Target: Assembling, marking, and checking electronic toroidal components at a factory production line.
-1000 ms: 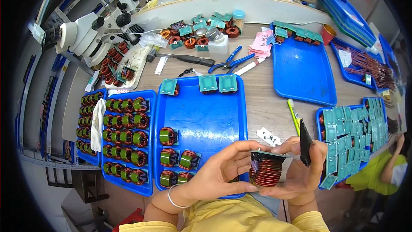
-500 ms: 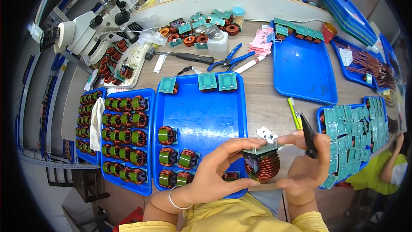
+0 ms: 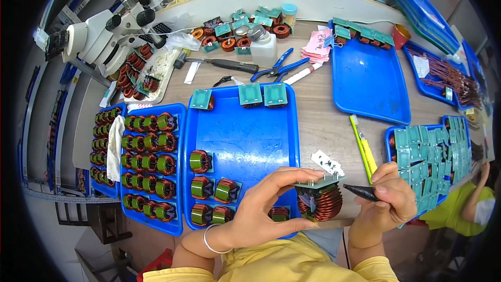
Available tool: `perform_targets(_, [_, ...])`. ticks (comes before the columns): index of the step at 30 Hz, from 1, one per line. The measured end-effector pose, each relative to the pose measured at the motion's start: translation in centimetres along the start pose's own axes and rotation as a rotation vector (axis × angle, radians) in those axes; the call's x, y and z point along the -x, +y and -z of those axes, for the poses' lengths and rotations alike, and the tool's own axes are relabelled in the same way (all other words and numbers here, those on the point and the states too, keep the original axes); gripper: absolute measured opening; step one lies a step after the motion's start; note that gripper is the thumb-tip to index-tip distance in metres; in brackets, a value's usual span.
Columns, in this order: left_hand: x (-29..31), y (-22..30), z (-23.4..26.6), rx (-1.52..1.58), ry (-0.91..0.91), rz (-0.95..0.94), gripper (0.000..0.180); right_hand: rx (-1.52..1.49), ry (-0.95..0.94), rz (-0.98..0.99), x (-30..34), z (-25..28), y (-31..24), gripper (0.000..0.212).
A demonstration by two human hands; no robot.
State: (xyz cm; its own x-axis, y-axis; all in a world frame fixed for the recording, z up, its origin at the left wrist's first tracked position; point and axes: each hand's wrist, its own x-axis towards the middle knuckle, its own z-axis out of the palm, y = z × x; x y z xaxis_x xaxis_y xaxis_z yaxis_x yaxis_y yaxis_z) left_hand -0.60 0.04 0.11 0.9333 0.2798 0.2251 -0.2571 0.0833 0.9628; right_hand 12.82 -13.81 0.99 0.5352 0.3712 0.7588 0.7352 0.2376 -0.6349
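My left hand (image 3: 249, 209) grips a copper-wound toroidal coil (image 3: 324, 202) between its thumb below and fingers above. A green circuit board (image 3: 319, 181) sits on top of the coil, with metal pins sticking up from it. In my right hand (image 3: 391, 203) is a pair of black tweezers (image 3: 364, 192), pinched between thumb and fingers, its pointed end toward the board's right edge. A small white label with black specks (image 3: 327, 163) lies on the table just beyond the board. Left of the hands, a blue tray (image 3: 240, 141) carries several similar coils on boards.
Two more blue trays of coils stand left, a white cloth (image 3: 116, 149) draped between them. A yellow cutter knife (image 3: 364, 149), blue pliers (image 3: 280, 67) and a hammer (image 3: 224, 65) lie beyond. Trays of boards (image 3: 417, 164) are at right; a microscope (image 3: 99, 42) stands back left.
The tweezers have swung from upright to nearly level, pointing left at the board. My right hand has shifted slightly right; the left still holds the coil.
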Motion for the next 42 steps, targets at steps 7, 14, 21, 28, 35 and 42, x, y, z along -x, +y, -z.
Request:
perform_targets(7, [-0.1, 0.1, 0.2, -0.109, -0.005, -0.029, 0.064, -0.205, 0.053, -0.112, 0.2, -0.4, -0.5, 0.018])
perform_targets(14, [-0.2, 0.2, 0.2, -0.253, 0.031, -0.085, 0.062, -0.159, -0.084, -0.052, -0.2, 0.3, -0.7, 0.019])
perform_targets(21, [-0.3, 0.2, 0.2, -0.367, 0.049, -0.137, 0.061, -0.030, -0.202, -0.077, -0.4, 0.4, -1.3, 0.025])
perform_targets(28, [-0.3, 0.2, -0.2, -0.382, 0.127, -0.157, 0.056, 0.019, -0.245, -0.078, -0.5, 0.6, -1.4, 0.026])
perform_targets(35, [-0.2, 0.3, -0.1, -0.499, 0.147, -0.190, 0.055, 0.066, -0.263, -0.076, -0.6, 0.5, -1.6, 0.025])
perform_targets(42, [-0.1, 0.3, 0.1, -0.537, 0.166, -0.201, 0.056, 0.079, -0.269, -0.071, -0.6, 0.4, -1.6, 0.025])
